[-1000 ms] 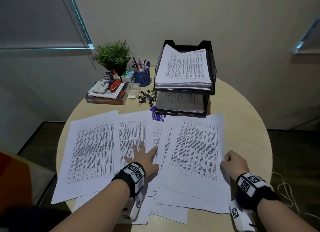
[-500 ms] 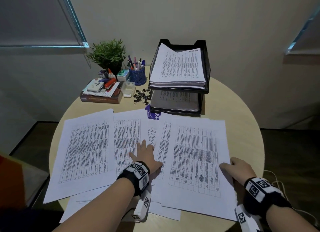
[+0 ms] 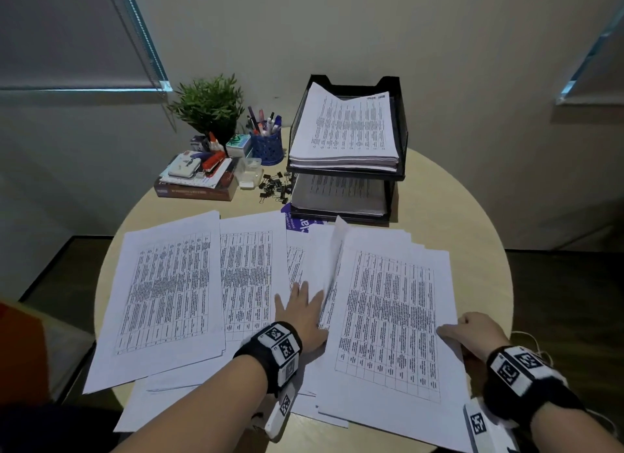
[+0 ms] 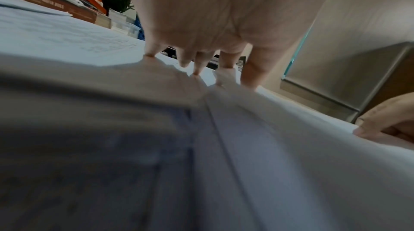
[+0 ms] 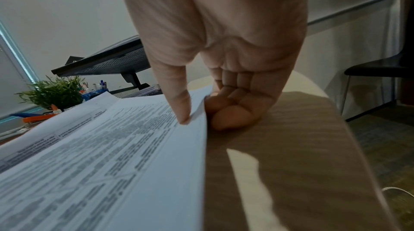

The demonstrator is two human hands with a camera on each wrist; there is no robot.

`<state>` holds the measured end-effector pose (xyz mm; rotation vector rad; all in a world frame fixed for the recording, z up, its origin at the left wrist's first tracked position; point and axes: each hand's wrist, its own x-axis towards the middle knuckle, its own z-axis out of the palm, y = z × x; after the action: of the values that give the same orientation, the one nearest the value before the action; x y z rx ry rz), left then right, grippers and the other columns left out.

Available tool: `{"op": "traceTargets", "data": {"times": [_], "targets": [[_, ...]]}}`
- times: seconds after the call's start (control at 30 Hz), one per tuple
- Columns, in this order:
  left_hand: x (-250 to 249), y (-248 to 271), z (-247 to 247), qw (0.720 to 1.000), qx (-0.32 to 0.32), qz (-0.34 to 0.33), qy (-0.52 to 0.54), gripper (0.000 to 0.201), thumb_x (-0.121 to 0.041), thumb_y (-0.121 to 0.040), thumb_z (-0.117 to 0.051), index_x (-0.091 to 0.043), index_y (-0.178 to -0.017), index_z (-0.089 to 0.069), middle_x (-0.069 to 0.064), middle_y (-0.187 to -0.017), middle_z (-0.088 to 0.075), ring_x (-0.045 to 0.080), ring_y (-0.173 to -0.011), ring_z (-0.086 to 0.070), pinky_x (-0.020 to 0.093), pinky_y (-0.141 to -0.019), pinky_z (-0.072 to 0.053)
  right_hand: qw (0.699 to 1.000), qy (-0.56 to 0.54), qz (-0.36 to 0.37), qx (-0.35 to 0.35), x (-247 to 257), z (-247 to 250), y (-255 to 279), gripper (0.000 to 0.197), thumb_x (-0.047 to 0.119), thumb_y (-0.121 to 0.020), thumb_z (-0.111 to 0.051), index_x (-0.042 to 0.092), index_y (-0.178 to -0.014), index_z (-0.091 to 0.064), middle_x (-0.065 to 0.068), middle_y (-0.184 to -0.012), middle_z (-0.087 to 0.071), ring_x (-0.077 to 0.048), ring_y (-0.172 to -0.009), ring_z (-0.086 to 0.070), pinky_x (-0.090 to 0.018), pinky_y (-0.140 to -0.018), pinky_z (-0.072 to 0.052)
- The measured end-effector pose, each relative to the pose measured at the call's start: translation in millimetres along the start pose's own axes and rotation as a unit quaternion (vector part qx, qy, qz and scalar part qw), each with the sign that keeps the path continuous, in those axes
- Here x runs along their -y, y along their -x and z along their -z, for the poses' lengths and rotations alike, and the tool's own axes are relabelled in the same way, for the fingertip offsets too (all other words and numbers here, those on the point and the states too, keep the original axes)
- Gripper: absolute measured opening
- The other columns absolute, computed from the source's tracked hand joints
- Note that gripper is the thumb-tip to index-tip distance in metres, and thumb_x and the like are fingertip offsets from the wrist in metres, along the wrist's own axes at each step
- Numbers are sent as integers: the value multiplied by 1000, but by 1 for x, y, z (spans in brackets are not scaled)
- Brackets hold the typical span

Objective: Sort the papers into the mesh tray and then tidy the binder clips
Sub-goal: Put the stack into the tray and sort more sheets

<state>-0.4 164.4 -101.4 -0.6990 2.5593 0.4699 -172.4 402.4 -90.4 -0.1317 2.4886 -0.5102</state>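
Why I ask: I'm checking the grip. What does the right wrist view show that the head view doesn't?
Only the right wrist view shows the right hand with fingers curled under the paper stack, thumb on top. Only the head view shows the left hand flat on papers and the binder clips. Both show the mesh tray and plant.

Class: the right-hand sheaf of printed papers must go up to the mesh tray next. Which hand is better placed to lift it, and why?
Right hand: it pinches the sheaf's edge. Left hand lies flat beside it, gripping nothing.
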Motion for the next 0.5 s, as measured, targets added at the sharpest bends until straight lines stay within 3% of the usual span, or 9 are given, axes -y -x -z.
{"op": "traceTargets", "data": {"times": [0.1, 0.13, 0.2, 0.23, 0.27, 0.33, 0.37, 0.43, 0.5], "targets": [[1, -3, 1, 996, -31, -31, 78, 40, -26, -94, -40, -8, -130, -43, 9, -150, -25, 23, -142, -16, 51, -116, -7, 1000, 9, -7, -2, 0, -1, -1, 38, 24, -81, -70, 10, -62, -40, -5, -64, -39, -19, -59, -40, -29, -52, -24], [0, -3, 2, 990, -62, -33, 123, 30, -25, -94, -41, -4, -113, -53, 11, -137, -40, 23, -133, -31, 47, -113, -19, 1000, 5, -10, -2, 0, 0, -1, 38, 24, -81, -70, 9, -62, -40, -5, -64, -39, -19, -59, -39, -29, -51, -24], [-1, -3, 3, 975, -110, -33, 188, 26, -30, -91, -49, -6, -83, -54, 10, -103, -53, 26, -104, -51, 41, -95, -42, 1000, -6, -6, -7, 1, -2, 0, 38, 23, -81, -69, 9, -61, -40, -5, -63, -37, -19, -59, -39, -29, -51, -23], [-4, 0, 5, 970, -109, -31, 213, 24, -33, -88, -53, -9, -84, -52, 7, -95, -55, 26, -94, -55, 39, -87, -47, 1000, -12, -2, -6, 1, -3, 1, 36, 23, -81, -69, 8, -63, -42, -5, -64, -40, -19, -60, -40, -29, -52, -24], [-7, 2, 5, 968, -91, -35, 232, 25, -34, -86, -57, -13, -98, -53, 4, -97, -58, 24, -91, -58, 36, -83, -50, 1000, -19, 4, -3, 2, -5, 2, 31, 24, -81, -69, 7, -68, -47, -6, -67, -45, -21, -64, -45, -29, -53, -27], [-15, 7, 4, 971, -38, -56, 231, 54, -28, -84, -60, -24, -133, -37, 2, -108, -61, 21, -92, -61, 31, -80, -50, 999, -51, 18, -2, 2, -10, 3, 26, 26, -81, -70, 5, -82, -55, -9, -83, -56, -24, -78, -52, -28, -59, -34], [-17, 10, 4, 973, -26, -64, 222, 65, -23, -86, -58, -28, -141, -25, 2, -107, -61, 19, -88, -60, 29, -76, -49, 997, -69, 26, -5, 3, -11, 5, 25, 26, -81, -70, 5, -85, -58, -10, -87, -59, -25, -80, -53, -27, -59, -35], [-18, 9, 2, 966, -40, -65, 248, 66, -12, -89, -52, -31, -143, -19, 1, -88, -57, 15, -71, -55, 24, -62, -46, 992, -116, 45, -14, 4, -12, 8, 18, 24, -83, -69, 7, -88, -63, -9, -90, -64, -23, -79, -57, -24, -56, -37], [-13, 7, 4, 942, -54, -50, 326, 60, -6, -89, -49, -30, -139, -26, -2, -82, -53, 14, -69, -53, 20, -58, -43, 982, -173, 71, -33, 5, -13, 12, 17, 22, -84, -67, 11, -97, -66, -6, -95, -67, -21, -81, -59, -23, -60, -42]]}}
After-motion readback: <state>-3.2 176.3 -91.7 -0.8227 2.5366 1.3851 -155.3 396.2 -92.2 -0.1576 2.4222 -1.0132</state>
